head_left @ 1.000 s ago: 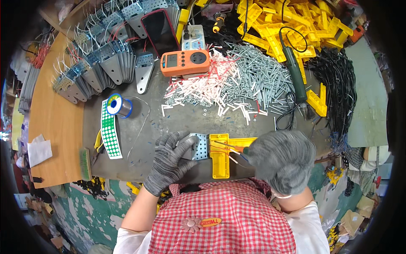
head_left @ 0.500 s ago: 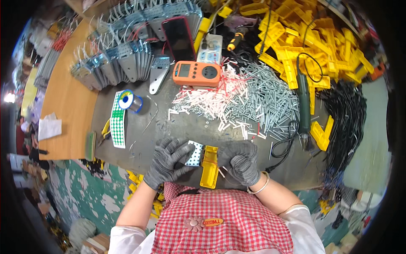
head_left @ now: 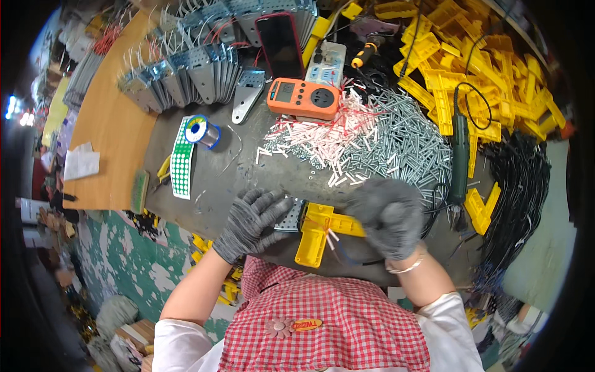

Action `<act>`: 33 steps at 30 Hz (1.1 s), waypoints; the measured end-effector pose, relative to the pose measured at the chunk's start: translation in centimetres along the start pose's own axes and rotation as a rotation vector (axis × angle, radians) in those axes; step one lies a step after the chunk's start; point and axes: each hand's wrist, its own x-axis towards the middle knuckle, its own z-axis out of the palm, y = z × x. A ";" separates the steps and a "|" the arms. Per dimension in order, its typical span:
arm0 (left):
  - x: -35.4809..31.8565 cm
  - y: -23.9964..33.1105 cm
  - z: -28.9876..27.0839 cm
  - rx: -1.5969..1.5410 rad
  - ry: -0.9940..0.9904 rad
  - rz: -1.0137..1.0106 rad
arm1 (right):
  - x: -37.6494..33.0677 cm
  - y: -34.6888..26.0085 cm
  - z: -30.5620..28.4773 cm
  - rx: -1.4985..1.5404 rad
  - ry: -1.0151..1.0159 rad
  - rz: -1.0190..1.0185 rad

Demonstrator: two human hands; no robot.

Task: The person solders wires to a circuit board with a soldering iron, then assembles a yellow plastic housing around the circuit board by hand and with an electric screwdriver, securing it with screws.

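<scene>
My left hand, in a grey knit glove, grips the left end of a perforated metal plate between thumb and fingers. Against the plate's right end lies a yellow plastic housing. A second yellow arm runs from it toward my right hand. Thin wires with white sleeves come out near the housing's middle. My right hand, gloved too, is beside that arm's right end; motion smears its fingers, so its hold is unclear.
White sleeves and screws are heaped beyond my hands, by an orange meter. A solder spool stands left. Yellow housings, a corded dark green tool and black cables lie right. Metal brackets line the back left.
My right hand has moved right, away from the housing's upper part. A yellow arm now shows stretching right from the housing, and the white-sleeved wires are more exposed. My left hand stays at the plate.
</scene>
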 end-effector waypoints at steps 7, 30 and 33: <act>9.8 -4.3 -3.2 -0.492 -0.624 -0.216 | -0.4 -4.9 -4.1 -0.225 0.198 -0.331; -3.5 0.5 0.7 -0.308 0.080 0.094 | 3.0 5.8 0.3 -1.983 -0.373 -0.040; -3.0 0.5 0.7 -0.327 0.086 0.137 | 3.3 8.2 -0.2 -2.059 -0.285 -0.146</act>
